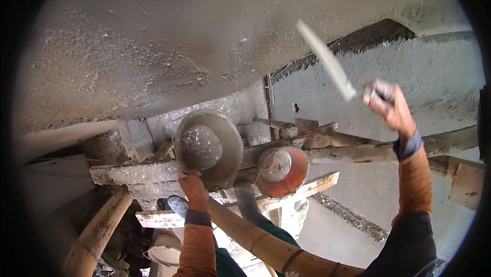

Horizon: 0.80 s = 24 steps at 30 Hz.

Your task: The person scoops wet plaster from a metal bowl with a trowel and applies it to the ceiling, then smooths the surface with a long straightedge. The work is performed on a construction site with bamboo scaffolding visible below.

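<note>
The long, narrow, pale grey flat-bladed trowel (326,60) is showing on the right side, blurred, in front of the rough grey plastered surface (153,47) that is spanning the far part of the scene. Your right hand (391,106) is holding it up; the fingers are curling narrow at its near right end, though the blur is hiding the handle itself. The blade is slanting from there toward the far left, and you are keeping it well apart from the buckets.

Your left hand (194,191) is gripping the near rim of the large, round, mortar-coated grey bucket (230,149), its fingers closing over the edge. That bucket is tilting its mouth toward you, and wet grey mortar (202,146) is filling its bottom. Just to its right, a smaller round bucket with an orange inner wall (295,175) is standing near a pale squared timber (322,185), and it is holding some grey material too. Nearer to you, a thick round wooden pole (271,251) is running between your forearms.
</note>
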Motion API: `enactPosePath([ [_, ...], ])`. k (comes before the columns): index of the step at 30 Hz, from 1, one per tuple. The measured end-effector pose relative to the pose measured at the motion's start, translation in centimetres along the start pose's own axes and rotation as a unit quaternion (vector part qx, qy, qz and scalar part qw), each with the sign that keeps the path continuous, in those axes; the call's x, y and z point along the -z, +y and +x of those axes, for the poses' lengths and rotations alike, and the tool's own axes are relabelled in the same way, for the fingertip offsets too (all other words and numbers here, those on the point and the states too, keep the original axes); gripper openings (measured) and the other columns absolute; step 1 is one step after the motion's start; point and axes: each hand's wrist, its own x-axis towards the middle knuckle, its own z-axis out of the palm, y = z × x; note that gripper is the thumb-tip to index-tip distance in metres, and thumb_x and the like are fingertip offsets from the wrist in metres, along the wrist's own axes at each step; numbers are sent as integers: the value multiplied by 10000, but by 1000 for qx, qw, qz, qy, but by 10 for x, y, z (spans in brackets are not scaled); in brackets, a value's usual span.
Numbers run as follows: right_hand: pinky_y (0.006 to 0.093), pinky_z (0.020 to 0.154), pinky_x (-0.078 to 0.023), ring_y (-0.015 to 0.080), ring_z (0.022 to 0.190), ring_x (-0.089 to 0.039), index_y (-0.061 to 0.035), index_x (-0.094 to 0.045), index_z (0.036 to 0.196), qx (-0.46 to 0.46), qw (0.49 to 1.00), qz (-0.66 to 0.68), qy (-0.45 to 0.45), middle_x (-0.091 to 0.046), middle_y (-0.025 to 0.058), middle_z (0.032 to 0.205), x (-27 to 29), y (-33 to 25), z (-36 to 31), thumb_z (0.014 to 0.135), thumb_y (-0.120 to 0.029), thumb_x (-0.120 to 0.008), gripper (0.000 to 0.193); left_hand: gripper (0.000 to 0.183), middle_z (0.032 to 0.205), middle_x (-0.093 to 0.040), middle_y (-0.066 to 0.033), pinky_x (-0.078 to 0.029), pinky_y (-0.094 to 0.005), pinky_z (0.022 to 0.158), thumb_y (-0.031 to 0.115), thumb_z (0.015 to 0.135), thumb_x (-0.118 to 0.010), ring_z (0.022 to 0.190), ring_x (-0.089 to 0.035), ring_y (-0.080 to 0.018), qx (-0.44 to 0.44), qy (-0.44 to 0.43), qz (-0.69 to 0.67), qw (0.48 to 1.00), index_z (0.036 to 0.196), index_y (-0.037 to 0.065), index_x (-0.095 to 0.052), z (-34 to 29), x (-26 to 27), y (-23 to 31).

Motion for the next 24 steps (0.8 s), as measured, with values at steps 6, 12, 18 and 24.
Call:
enactPosePath([
  [6, 389, 598, -564, 262, 718, -712, -30, -670, 969, -7, 912, -297, -284, -706, 124, 781, -138, -75, 13, 906, -231, -604, 220, 727, 1280, -533, -151, -454, -339, 926, -84, 693, -514, 1053, -549, -255, -137, -50, 126, 981, 1410, -59, -397, -53, -46, 6],
  [12, 459, 755, -553, 371, 857, -696, -42, -683, 1009, 11, 943, -112, -313, -713, 192, 893, -273, -52, 26, 886, -258, -572, 272, 723, 1289, -535, -127, -446, -319, 945, -97, 701, -511, 1084, -545, -239, -227, -52, 203, 951, 1413, -35, -405, -28, -47, -11],
  [18, 358, 601, -528, 168, 605, -601, -40, -680, 998, -46, 918, 279, -277, -655, 30, 725, -278, 22, 55, 895, -341, -680, 318, 640, 1139, -590, -56, -455, -276, 782, -112, 733, -480, 895, -540, -167, -66, -38, 19, 997, 1361, 14, -472, 32, -27, -3],
  [24, 268, 586, -443, 167, 620, -535, -44, -660, 911, -95, 990, 88, -57, -618, 32, 717, -115, 8, 85, 906, -280, -628, 238, 631, 1116, -593, -45, -445, -272, 741, -103, 745, -475, 860, -527, -153, -62, -17, -6, 998, 1365, 15, -466, 55, 22, -15],
])
